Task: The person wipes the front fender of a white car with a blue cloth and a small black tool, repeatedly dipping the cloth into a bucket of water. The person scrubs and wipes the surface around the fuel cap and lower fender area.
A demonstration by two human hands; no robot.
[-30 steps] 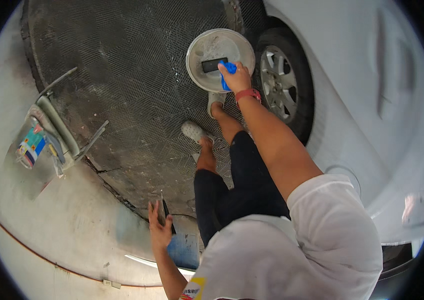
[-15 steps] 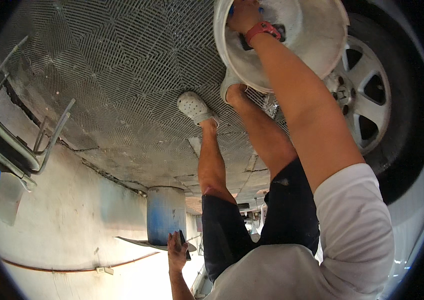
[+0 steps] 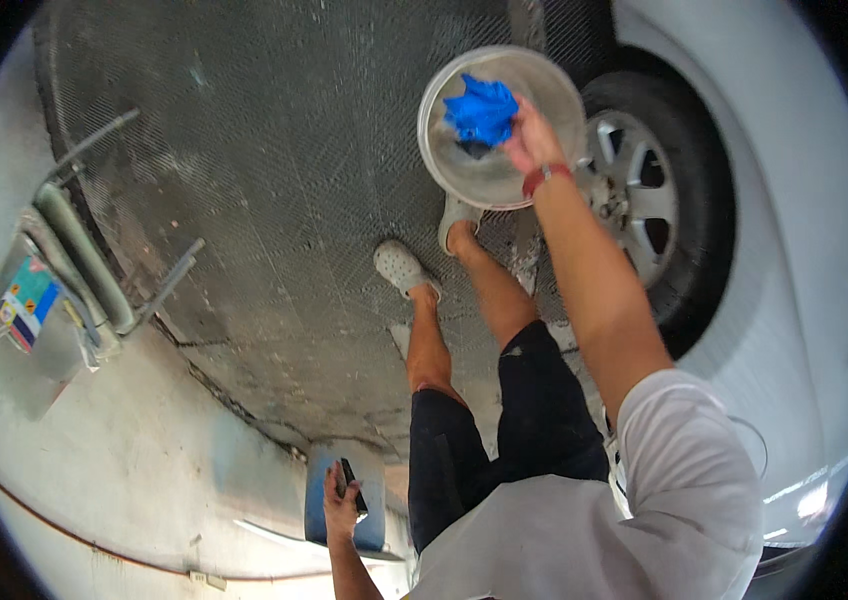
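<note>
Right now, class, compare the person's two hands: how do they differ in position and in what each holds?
The right hand is stretched out over the white bucket, gripping a crumpled blue cloth. The left hand stays low and near the body, gripping a small dark phone-like object. The cloth is soft and bright, the object rigid and dark. Both hands are bare and closed on something.

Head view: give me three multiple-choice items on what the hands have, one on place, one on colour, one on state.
1. Where is the crumpled cloth?
A. over the round pale plastic bucket
B. on the car wheel
C. beside the grey clog

2. What colour is that cloth?
A. red
B. blue
C. white

3. What is the left hand doing?
A. hanging empty
B. gripping the bucket rim
C. holding a small dark object

Key: 1 A, the right hand holds it above the bucket's mouth; 2 B, it is bright blue; 3 C, its fingers wrap a dark flat item.
</note>
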